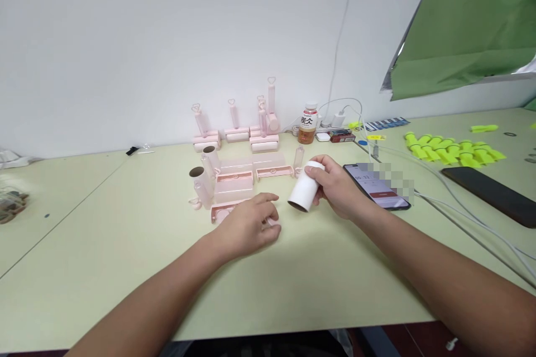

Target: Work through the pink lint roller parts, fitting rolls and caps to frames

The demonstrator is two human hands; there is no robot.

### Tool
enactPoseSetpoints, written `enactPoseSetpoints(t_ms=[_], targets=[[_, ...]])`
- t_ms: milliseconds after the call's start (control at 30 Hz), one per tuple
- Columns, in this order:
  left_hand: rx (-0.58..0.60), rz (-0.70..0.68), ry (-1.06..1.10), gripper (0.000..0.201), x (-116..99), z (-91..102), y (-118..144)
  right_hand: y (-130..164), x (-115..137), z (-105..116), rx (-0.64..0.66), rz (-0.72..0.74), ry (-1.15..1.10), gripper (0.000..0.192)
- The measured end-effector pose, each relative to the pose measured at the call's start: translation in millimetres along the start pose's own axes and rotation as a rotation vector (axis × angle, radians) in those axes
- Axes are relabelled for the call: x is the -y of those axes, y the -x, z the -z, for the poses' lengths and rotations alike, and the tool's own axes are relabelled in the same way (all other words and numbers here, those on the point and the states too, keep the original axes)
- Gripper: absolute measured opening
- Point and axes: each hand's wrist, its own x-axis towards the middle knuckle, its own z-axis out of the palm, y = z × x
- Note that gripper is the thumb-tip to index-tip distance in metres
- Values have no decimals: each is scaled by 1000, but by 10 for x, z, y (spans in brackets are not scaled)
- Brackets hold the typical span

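One white roll (305,188), right hand (337,187) gripping; left hand (250,224) half-curled.

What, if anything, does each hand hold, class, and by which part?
The right hand holds the white roll near its upper end; whether the left hand grips anything cannot be told.
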Motion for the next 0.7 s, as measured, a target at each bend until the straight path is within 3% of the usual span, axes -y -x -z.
enactPoseSetpoints(t_ms=[100, 200, 333, 400, 500, 567, 700], targets=[[-107, 25, 23, 11, 53, 0, -17, 15, 11, -20, 28, -51, -70, 26], [-140, 90, -54, 19, 101, -9, -40, 25, 18, -26, 43, -77, -97, 21], [-132, -32, -117, 33, 87, 122, -31, 18, 13, -17, 28, -62, -72, 17], [-78, -23, -116, 30, 37, 257, 16, 13, 10, -16, 27, -53, -62, 17], [153, 107, -160, 17, -52, 398, 126, 12, 4, -22, 34, -42, -54, 19], [268, 199, -224, 13, -91, 385, 189, 15, -6, -26, 47, -36, -55, 21], [353, 308, -313, 13, -119, 224, 226, 13, -41, -26, 70, -19, -48, 23]])
